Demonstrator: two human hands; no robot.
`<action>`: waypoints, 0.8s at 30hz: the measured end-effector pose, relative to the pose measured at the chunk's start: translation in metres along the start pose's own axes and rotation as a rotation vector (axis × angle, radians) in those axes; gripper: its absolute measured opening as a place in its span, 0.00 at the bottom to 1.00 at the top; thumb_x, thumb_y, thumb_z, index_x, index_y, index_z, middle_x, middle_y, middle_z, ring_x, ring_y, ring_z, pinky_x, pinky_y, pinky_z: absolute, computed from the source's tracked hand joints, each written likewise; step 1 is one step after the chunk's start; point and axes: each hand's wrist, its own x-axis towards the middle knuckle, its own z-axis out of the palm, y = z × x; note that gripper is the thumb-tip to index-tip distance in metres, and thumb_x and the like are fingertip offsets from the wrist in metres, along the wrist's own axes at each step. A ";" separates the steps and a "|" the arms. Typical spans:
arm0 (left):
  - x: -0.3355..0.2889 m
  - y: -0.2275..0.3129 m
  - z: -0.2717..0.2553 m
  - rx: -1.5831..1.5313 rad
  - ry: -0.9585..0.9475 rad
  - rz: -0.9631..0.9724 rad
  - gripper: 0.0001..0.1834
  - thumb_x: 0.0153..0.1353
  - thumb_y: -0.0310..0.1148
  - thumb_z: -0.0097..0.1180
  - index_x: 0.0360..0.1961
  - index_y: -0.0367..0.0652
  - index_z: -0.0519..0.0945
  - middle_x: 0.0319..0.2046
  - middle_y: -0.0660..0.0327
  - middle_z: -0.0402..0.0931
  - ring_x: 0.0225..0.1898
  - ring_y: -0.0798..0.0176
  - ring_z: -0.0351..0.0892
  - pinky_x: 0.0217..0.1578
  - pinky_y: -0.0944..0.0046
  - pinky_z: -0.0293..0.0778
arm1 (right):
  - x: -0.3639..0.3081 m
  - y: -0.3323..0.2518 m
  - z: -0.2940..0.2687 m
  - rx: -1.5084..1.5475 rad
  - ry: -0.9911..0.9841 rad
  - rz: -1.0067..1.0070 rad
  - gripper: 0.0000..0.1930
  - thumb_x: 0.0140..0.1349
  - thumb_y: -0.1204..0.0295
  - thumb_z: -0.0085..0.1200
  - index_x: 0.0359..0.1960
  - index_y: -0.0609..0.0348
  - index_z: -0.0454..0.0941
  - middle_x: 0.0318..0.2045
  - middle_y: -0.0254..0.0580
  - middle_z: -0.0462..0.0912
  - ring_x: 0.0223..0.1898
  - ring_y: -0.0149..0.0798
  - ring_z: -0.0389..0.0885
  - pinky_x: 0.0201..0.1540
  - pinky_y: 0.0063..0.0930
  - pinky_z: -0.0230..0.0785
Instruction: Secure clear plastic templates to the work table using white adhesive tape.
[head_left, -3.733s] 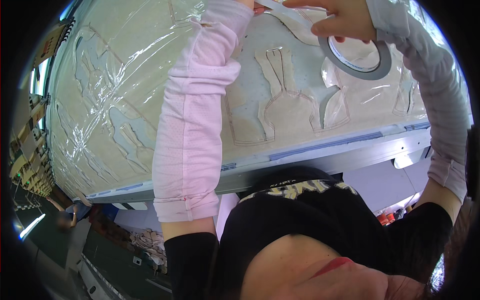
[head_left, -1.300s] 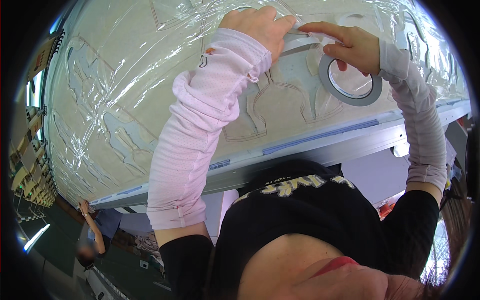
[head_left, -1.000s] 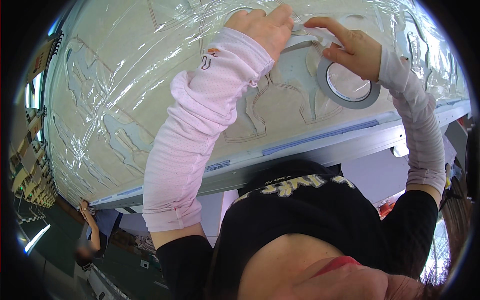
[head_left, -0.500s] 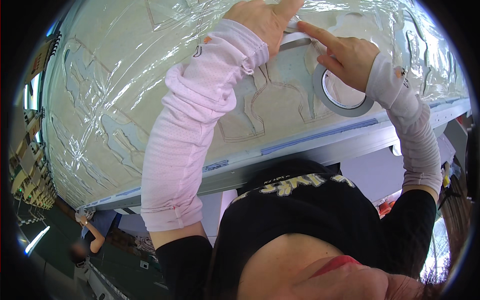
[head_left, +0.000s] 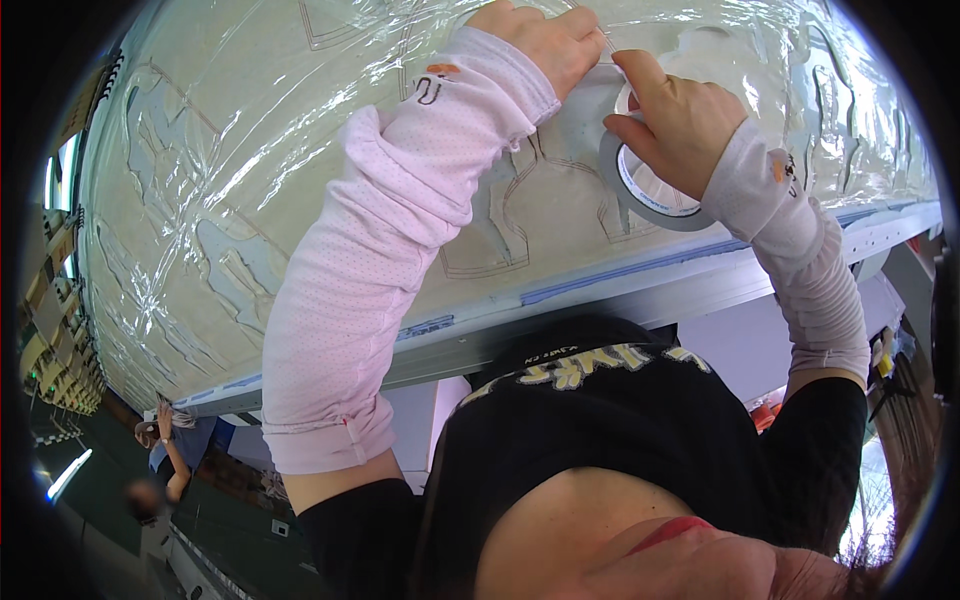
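A roll of grey tape (head_left: 655, 213) stands tilted over the plastic-covered sheet, under my right hand (head_left: 690, 125). My right thumb and fingers close around its upper side; the fingertips inside the ring are partly hidden. My left hand (head_left: 545, 48) is closed just left of it, its fingers curled and pinched beside a short grey strip of tape (head_left: 603, 76) that runs toward the roll. The strip's end is hidden behind that hand. Beneath both hands, clear film (head_left: 350, 80) covers a beige sheet with stitched or drawn outlines and grey cut-out shapes.
A metal table edge (head_left: 610, 290) with blue tape strips runs between my body and the sheet. More cut-out shapes (head_left: 230, 275) lie under the film at left. Another person (head_left: 165, 470) is at the far lower left. Shelving or machinery (head_left: 60, 350) lines the left side.
My left hand's extended finger has curled in. My right hand has shifted slightly left, its pointing finger drawn in, and the tape roll has moved left with it.
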 end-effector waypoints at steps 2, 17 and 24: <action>0.000 0.000 -0.002 -0.006 0.029 0.014 0.11 0.62 0.33 0.52 0.45 0.49 0.81 0.45 0.61 0.78 0.34 0.55 0.86 0.35 0.54 0.80 | 0.003 -0.006 -0.002 -0.008 0.008 -0.011 0.25 0.65 0.64 0.59 0.59 0.57 0.64 0.30 0.46 0.86 0.31 0.53 0.86 0.32 0.44 0.78; 0.017 0.040 0.035 0.158 -0.162 -0.184 0.16 0.64 0.36 0.54 0.50 0.42 0.83 0.48 0.49 0.80 0.46 0.49 0.83 0.42 0.45 0.75 | -0.064 -0.057 -0.024 0.278 -0.224 -0.112 0.28 0.60 0.66 0.64 0.62 0.54 0.68 0.29 0.46 0.86 0.30 0.51 0.87 0.31 0.41 0.77; 0.067 0.097 0.060 0.672 -0.717 -0.328 0.25 0.66 0.34 0.51 0.63 0.37 0.75 0.58 0.34 0.74 0.54 0.22 0.74 0.42 0.34 0.74 | -0.102 -0.050 0.005 0.346 -0.257 -0.181 0.28 0.60 0.65 0.64 0.60 0.54 0.67 0.30 0.46 0.86 0.32 0.53 0.87 0.34 0.42 0.77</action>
